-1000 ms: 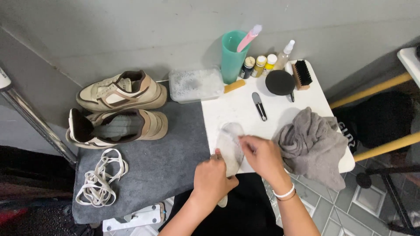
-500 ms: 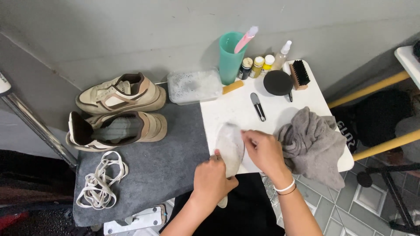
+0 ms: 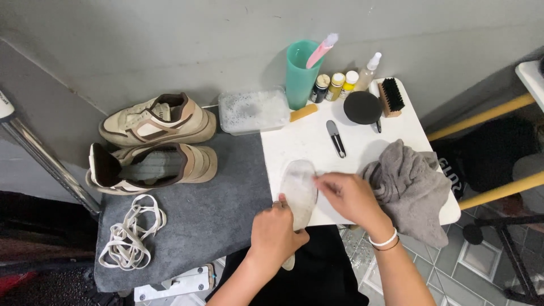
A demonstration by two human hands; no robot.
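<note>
A pale shoe insole (image 3: 298, 188) lies lengthwise on the white tabletop (image 3: 309, 139), its heel end jutting over the near edge. My left hand (image 3: 276, 235) grips the insole's lower part from the left. My right hand (image 3: 348, 196) pinches the insole's right edge with its fingertips and wears a white bracelet at the wrist. A crumpled grey cloth (image 3: 412, 190) lies just right of my right hand.
Two beige and brown sneakers (image 3: 156, 141) and loose white laces (image 3: 131, 231) lie on a grey mat (image 3: 209, 221). At the back stand a soapy clear tub (image 3: 253, 110), teal cup (image 3: 300, 73), small bottles (image 3: 337, 85), black round tin (image 3: 362, 107), brush (image 3: 391, 96), and a dark small tool (image 3: 336, 138).
My hands have barely moved. The right hand's fingertips have shifted slightly along the insole's right edge; the left hand keeps its grip.
</note>
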